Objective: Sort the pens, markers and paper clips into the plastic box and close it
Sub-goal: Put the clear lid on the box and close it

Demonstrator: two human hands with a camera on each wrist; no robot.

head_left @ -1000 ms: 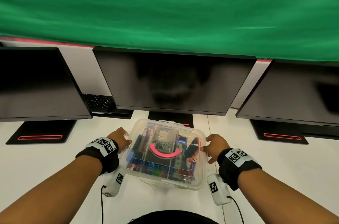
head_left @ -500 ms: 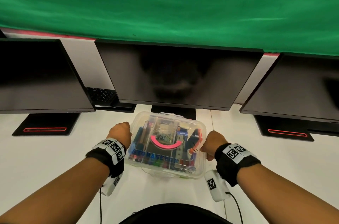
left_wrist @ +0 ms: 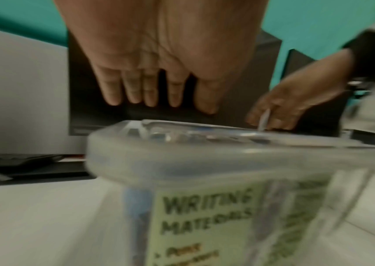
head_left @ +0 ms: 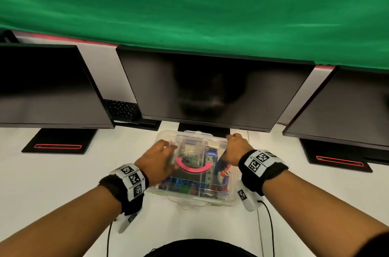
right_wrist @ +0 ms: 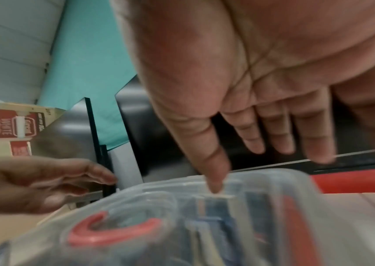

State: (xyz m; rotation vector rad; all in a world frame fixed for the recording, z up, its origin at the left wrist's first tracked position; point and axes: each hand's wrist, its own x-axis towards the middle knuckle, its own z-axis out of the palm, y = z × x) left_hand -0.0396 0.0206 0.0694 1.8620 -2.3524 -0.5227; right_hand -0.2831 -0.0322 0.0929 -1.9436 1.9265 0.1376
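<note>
At the far left of the head view, a black monitor [head_left: 48,86] stood on the white surface [head_left: 52,183]. A bit of a dark keyboard [head_left: 121,107] peeked out beside it.

Lower down, left of the middle, the left hand [head_left: 156,161] lay over the left part of the lid, its fingers [left_wrist: 134,90] straight and apart. It held nothing; I could not tell if it touched the lid.

In the lower middle of the frame sat the clear plastic box with a see-through lid [head_left: 195,168], on the surface just in front of the big middle monitor [head_left: 212,88]. The lid was down. Inside were a pink curved piece [head_left: 192,169], a small pile of paper clips [head_left: 190,158], and blue and red pens or markers [head_left: 221,167], too blurry to tell apart. A pale green label [left_wrist: 207,221] on its side read "WRITING MATERIALS".

Right of the middle, the right hand [head_left: 236,148] reached over the far right corner of the lid. Its fingers were spread out straight, and its thumb tip [right_wrist: 214,185] touched the lid.

At the far right stood another black monitor [head_left: 345,109].
</note>
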